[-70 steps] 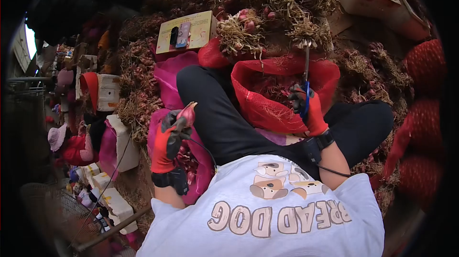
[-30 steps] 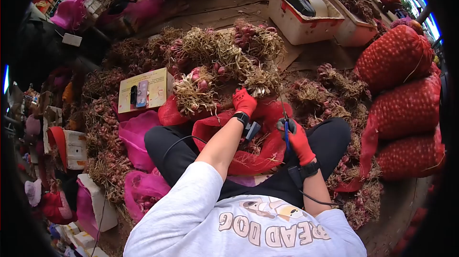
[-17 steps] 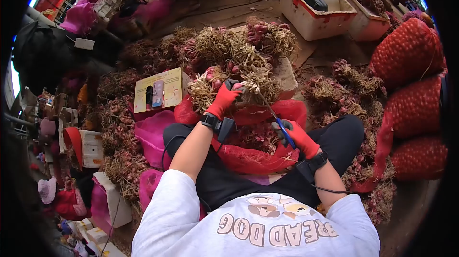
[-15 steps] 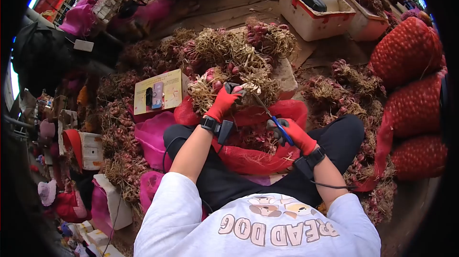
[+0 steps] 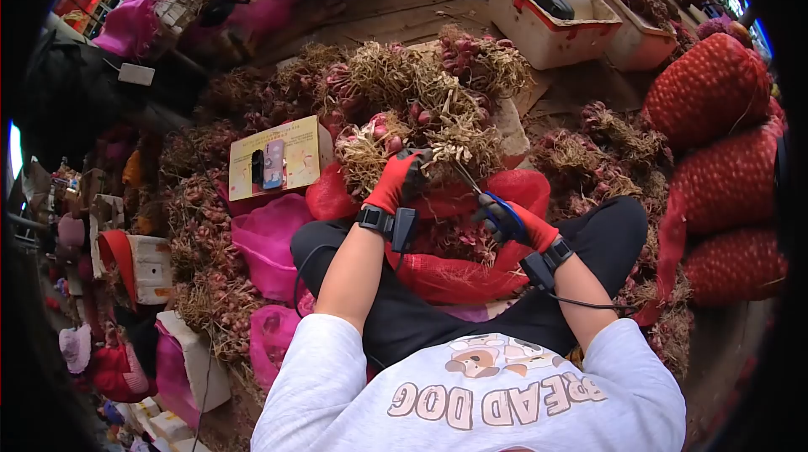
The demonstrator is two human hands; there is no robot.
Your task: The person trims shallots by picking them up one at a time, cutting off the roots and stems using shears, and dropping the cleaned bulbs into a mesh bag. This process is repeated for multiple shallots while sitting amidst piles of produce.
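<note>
My left hand (image 5: 399,180), in a red glove with dark fingers, is closed at the dry stalks of a shallot bunch (image 5: 461,149). What exactly lies between its fingertips is partly hidden. Blue-handled scissors (image 5: 507,218) are in my gloved right hand (image 5: 525,226), their blades pointing up and left to the underside of that bunch. More shallot bunches (image 5: 379,73) with straw-coloured stalks are heaped beyond my hands on a pale block. Below, between my legs, a red mesh bag (image 5: 438,282) lies spread around loose shallots (image 5: 463,243).
To the left, a yellow box (image 5: 303,149) carries a phone (image 5: 273,164) and a small black object. Pink mesh bags (image 5: 273,237) lie beside my left leg. Filled red mesh sacks (image 5: 711,90) are stacked at right. A foam box (image 5: 547,39) stands at the back right.
The scissors have turned slightly in my right hand, with more of the blue handles showing. My left hand stays by the same bunch. The whole view has shifted a little.
</note>
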